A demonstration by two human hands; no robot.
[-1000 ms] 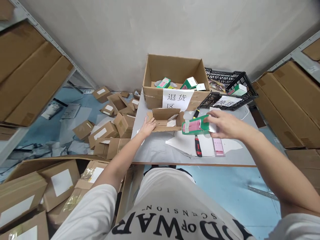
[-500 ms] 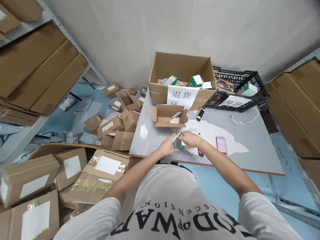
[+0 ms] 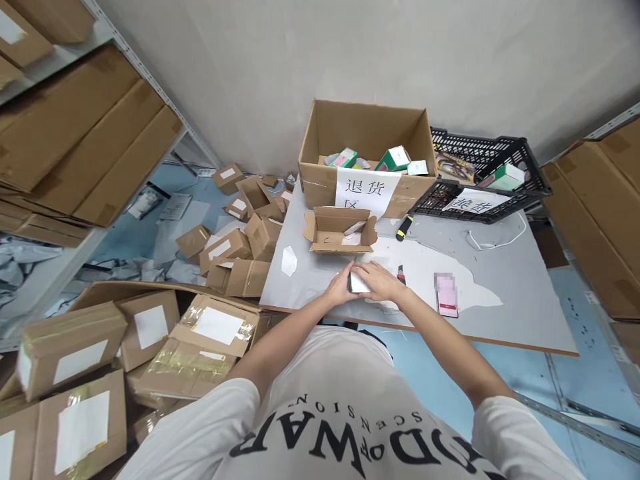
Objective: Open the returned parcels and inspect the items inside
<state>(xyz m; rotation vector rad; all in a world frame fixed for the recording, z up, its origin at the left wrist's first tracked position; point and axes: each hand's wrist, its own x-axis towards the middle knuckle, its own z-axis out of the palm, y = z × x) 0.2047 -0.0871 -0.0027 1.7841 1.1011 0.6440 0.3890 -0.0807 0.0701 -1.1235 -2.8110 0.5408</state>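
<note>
Between my two hands is a small green and white box, its white face turned up and its sides largely covered by fingers. My left hand grips its left side. My right hand closes over its right and far edges. Just beyond them stands an open brown carton with its flaps folded out and white paper inside. A red and black utility knife lies right of my right hand. Further right a phone with a pink screen lies on the grey table.
A large cardboard box with a handwritten sign holds several small boxes at the back. Beside it is a black plastic crate. A yellow and black cutter lies before them. Taped parcels are heaped at left; loose cartons lie behind them.
The small box has turned so its white face points up, with both hands closer around it. The utility knife and phone show more fully. The view has shifted slightly.
</note>
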